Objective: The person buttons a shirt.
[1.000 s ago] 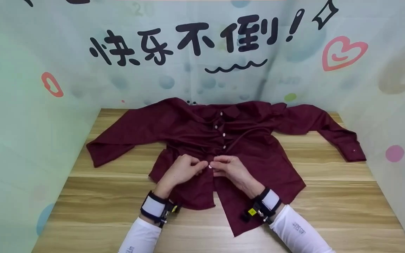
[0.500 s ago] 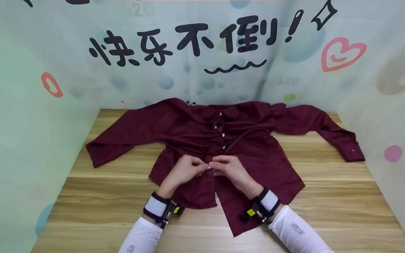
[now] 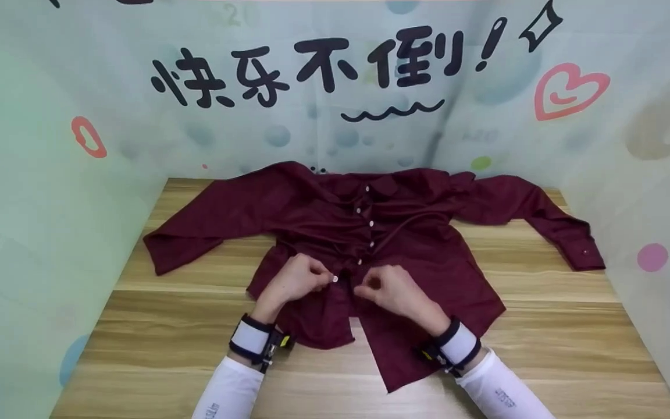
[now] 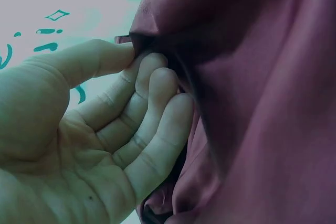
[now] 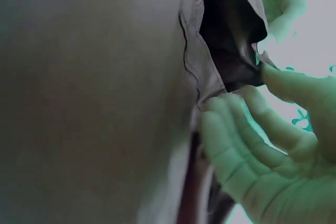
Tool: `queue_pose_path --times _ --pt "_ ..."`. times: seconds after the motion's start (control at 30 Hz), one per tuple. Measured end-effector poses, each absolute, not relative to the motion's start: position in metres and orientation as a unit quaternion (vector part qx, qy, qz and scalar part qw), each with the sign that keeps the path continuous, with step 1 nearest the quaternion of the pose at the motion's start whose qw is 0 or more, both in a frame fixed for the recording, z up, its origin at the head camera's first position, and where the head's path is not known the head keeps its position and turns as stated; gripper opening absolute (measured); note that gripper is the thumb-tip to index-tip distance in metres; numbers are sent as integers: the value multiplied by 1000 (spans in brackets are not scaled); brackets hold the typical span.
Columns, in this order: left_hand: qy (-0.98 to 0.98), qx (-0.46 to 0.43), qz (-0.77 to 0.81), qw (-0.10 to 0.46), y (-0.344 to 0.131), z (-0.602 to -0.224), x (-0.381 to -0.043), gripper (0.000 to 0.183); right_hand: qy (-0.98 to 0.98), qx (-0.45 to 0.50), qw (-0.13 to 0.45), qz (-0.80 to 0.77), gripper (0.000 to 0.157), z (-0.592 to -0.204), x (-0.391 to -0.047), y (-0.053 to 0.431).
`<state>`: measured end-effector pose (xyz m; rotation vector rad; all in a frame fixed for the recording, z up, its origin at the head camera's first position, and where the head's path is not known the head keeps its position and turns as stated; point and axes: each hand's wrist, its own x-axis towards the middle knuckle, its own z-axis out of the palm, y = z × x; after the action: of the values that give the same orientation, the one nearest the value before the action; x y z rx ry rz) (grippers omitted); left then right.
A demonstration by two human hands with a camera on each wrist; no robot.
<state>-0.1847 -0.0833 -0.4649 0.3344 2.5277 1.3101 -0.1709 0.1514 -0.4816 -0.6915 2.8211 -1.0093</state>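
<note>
A dark maroon button-up shirt (image 3: pixel 428 250) lies front up with both sleeves spread to the sides. My left hand (image 3: pixel 294 282) pinches the edge of its left front panel, with a white button (image 3: pixel 335 279) showing right at the fingertips. In the left wrist view the thumb and fingers (image 4: pixel 163 85) meet at a fold of the fabric. Close by on the right, my right hand (image 3: pixel 399 291) pinches the other front edge between thumb and curled fingers; the right wrist view shows this stitched edge (image 5: pixel 197 72) at the fingertips. Several white buttons run up the placket (image 3: pixel 371 224) above.
The shirt lies on a wood-grain table (image 3: pixel 166 349), its collar end against a printed backdrop (image 3: pixel 277 145). Fabric walls stand at left and right. The right cuff (image 3: pixel 585 250) reaches near the right wall. Each wrist wears a strapped camera.
My hands have drawn apart from meeting at the button: the right has shifted right and a little down, the left slightly left. The lower button and another just above now show uncovered.
</note>
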Motion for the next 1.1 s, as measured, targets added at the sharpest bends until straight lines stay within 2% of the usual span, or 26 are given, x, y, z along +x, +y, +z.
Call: queue_pose_path --times 0.27,0.6,0.87,0.97,1.1 --pt "875 117 449 140 -85 -466 -186 13 948 -253 63 -183 46 -481 -155 136" --pt "873 114 453 140 -85 -466 -186 13 956 -248 98 -119 37 -476 -155 130" --pt "873 105 456 139 -88 -467 -187 12 955 -268 70 -103 24 -473 -150 128" --pt "871 104 460 141 -89 -466 -186 12 954 -271 62 -113 25 -475 -151 130" --pt "870 102 461 142 -90 -464 -186 13 954 -258 72 -135 33 -475 -155 136"
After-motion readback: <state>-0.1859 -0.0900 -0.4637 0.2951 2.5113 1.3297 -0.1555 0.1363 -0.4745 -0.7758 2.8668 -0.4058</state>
